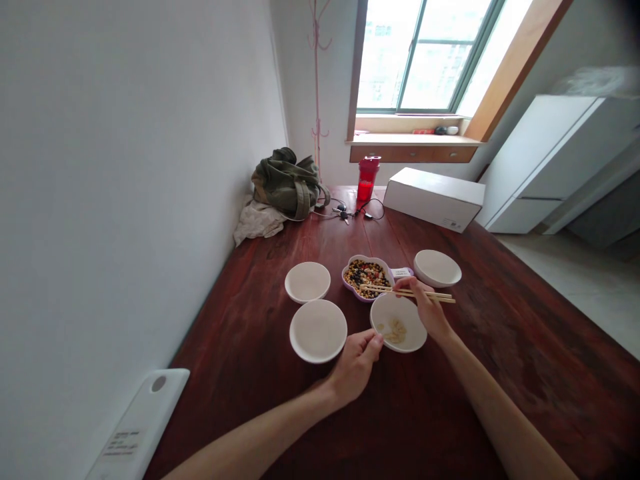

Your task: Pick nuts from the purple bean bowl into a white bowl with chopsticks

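Note:
My right hand (pixel 425 308) is closed around a pair of wooden chopsticks (pixel 440 297). Their tips reach into a lilac-rimmed, flower-shaped dish (pixel 344 279) full of mixed beans and grains (pixel 367 275). Below the chopsticks, a white bowl (pixel 419 340) holds a small heap of pale, flat pieces (pixel 397 330). With thumb and fingers, my left hand (pixel 359 363) pinches that bowl's left rim. Two white bowls with nothing visible in them, a near one (pixel 318 331) and a farther one (pixel 307 282), are to the left. Another white bowl (pixel 437 268) is at the right.
On the dark red wooden table (pixel 280 400), a green bag (pixel 285 183), a pale cloth (pixel 257 220), a red bottle (pixel 367 180), keys and cables (pixel 343 212) and a white box (pixel 434 199) lie toward the back. A white wall and a white panel (pixel 145 420) border the left.

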Action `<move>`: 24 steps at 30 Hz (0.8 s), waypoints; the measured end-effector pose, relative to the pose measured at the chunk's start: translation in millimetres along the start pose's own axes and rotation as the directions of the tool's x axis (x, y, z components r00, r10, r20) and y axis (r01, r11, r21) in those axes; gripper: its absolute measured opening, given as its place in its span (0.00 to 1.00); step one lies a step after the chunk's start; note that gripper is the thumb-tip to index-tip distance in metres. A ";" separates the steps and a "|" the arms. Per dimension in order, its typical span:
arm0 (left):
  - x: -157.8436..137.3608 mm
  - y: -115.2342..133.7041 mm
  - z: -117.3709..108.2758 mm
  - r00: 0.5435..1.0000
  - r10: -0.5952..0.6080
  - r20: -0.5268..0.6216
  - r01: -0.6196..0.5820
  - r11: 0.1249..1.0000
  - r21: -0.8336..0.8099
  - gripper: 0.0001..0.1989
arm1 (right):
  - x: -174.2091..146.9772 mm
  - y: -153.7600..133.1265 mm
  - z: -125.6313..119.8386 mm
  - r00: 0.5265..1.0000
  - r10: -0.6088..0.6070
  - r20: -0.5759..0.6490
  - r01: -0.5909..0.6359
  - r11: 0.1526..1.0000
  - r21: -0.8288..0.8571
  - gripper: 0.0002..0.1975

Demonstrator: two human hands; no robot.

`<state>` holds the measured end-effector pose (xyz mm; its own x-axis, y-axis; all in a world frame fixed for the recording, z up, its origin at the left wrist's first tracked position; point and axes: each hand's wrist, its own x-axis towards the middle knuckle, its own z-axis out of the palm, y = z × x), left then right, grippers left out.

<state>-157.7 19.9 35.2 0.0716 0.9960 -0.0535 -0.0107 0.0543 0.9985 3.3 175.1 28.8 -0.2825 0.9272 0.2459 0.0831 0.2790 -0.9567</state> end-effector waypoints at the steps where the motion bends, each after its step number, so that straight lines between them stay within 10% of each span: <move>1: -5.4 1.2 -0.1 0.999 -0.023 0.030 0.023 1.000 0.003 0.24 | 0.0 -0.2 0.0 1.000 0.001 -0.002 -0.001 1.000 0.000 0.25; 4: -40.6 8.7 -0.4 0.996 -0.054 0.067 0.047 0.994 0.102 0.24 | -0.1 -0.4 -0.2 1.000 0.009 0.000 -0.009 1.000 0.011 0.25; 7: -84.0 17.3 -10.5 0.969 0.243 -0.049 -0.217 0.926 0.308 0.19 | 0.1 0.4 -0.2 1.000 0.010 0.010 -0.010 1.000 0.022 0.25; 9: -98.2 20.8 -26.8 0.840 0.487 -0.241 -0.370 0.837 0.402 0.13 | 0.2 1.1 0.0 1.000 0.015 0.011 -0.015 0.999 0.036 0.25; 12: -87.0 20.8 -59.9 0.592 0.466 -0.657 -0.199 0.875 0.441 0.10 | 0.3 1.7 0.3 1.000 0.016 0.014 -0.017 0.998 0.062 0.25; 16: -49.6 14.9 -94.1 0.705 0.251 -0.663 0.005 0.933 0.359 0.39 | 0.5 2.3 0.1 1.000 0.012 0.013 -0.013 0.998 0.059 0.24; 19: -32.4 12.0 -103.2 0.789 0.125 -0.602 0.069 0.955 0.289 0.41 | 1.0 4.6 -0.7 0.999 0.017 0.026 -0.019 0.998 0.062 0.25; 24: -17.6 7.4 -111.9 0.798 0.081 -0.598 0.072 0.971 0.227 0.39 | 1.9 7.7 -1.0 0.998 -0.005 0.056 0.001 0.997 0.073 0.26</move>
<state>-270.6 10.7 41.9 -0.5398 0.8413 0.0293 0.2213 0.1083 0.9692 4.3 179.2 22.0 -0.3356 0.9105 0.2416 0.0127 0.2608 -0.9653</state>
